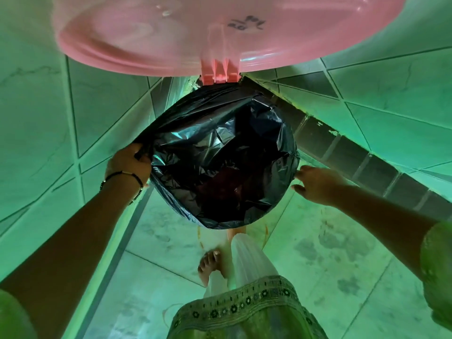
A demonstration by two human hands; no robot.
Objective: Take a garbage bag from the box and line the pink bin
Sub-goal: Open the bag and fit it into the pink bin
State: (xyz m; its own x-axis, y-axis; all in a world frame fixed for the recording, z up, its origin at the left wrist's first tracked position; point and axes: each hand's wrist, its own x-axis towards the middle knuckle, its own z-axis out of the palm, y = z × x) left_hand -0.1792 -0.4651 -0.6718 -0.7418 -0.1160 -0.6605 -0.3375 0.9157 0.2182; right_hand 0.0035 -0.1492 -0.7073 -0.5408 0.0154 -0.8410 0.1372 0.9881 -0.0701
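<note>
A black garbage bag [220,157] is spread over the mouth of the pink bin, covering its rim all round and sagging into it. The bin's body is hidden under the bag. The bin's pink lid [171,33] stands raised at the top of the view, joined by its hinge [220,74]. My left hand [128,165] grips a fold of the bag at the bin's left edge. My right hand [318,183] hovers at the right edge, fingers spread, fingertips at or just off the bag. No box is in sight.
The bin sits in a corner of tiled walls [391,99], with a dark tile ledge [342,148] running along the right. My bare feet [210,265] stand on the tiled floor [318,265] just in front of the bin.
</note>
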